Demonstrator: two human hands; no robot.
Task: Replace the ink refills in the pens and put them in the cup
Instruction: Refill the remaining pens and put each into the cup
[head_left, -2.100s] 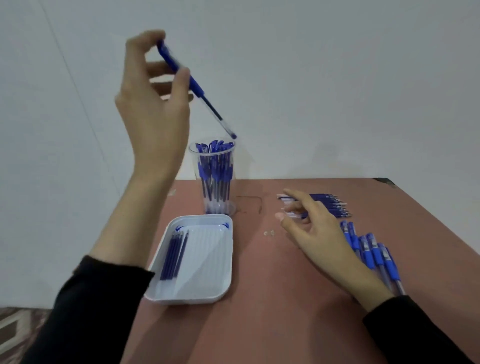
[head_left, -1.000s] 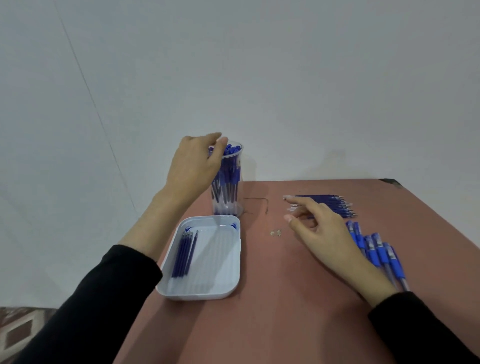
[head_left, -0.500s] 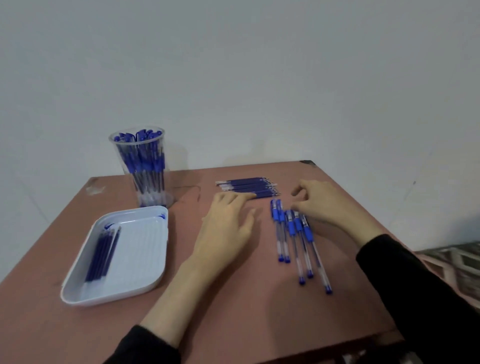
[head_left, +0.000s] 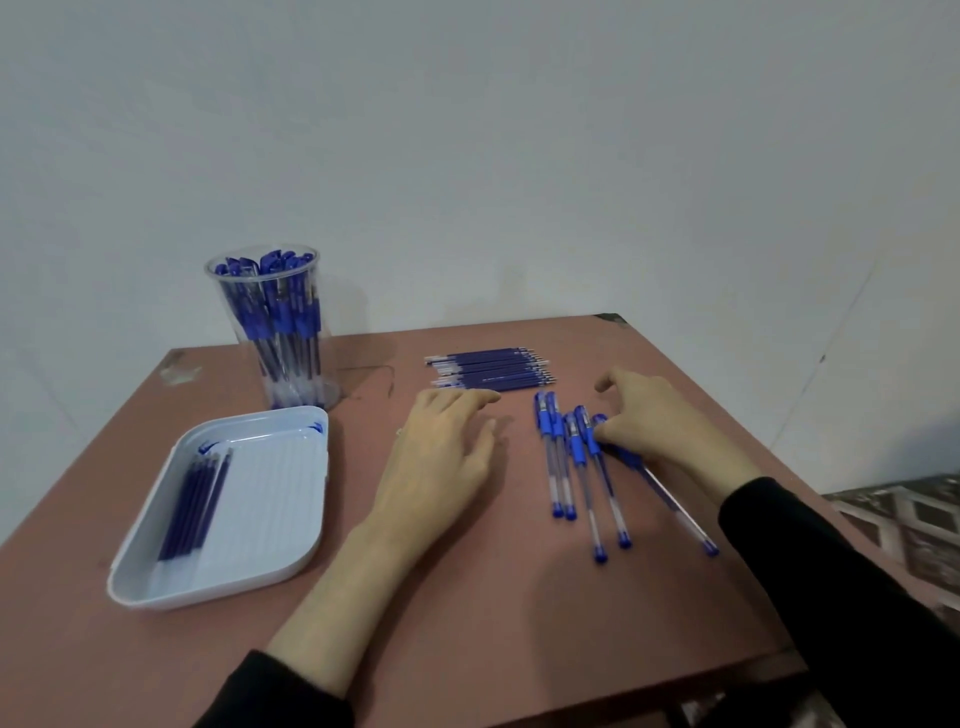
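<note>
Several blue pens (head_left: 569, 467) lie side by side on the brown table (head_left: 519, 623). My right hand (head_left: 660, 415) has its fingers curled over the cap end of the rightmost pen (head_left: 670, 499), which lies slanted away from the others. My left hand (head_left: 441, 452) rests flat on the table left of the pens, fingers relaxed. A stack of new blue refills (head_left: 488, 369) lies just beyond both hands. The clear plastic cup (head_left: 272, 332), full of blue pens, stands at the back left.
A white tray (head_left: 270, 519) at the front left holds several used refills (head_left: 195, 501) along its left side. The table's right edge runs close past my right forearm, and a patterned floor (head_left: 904, 525) shows beyond it. A plain wall backs the table.
My left hand put a pen in the cup, then came down flat onto the table. My right hand moved from the refills onto the rightmost pen, which now lies slanted. The view turned right.
</note>
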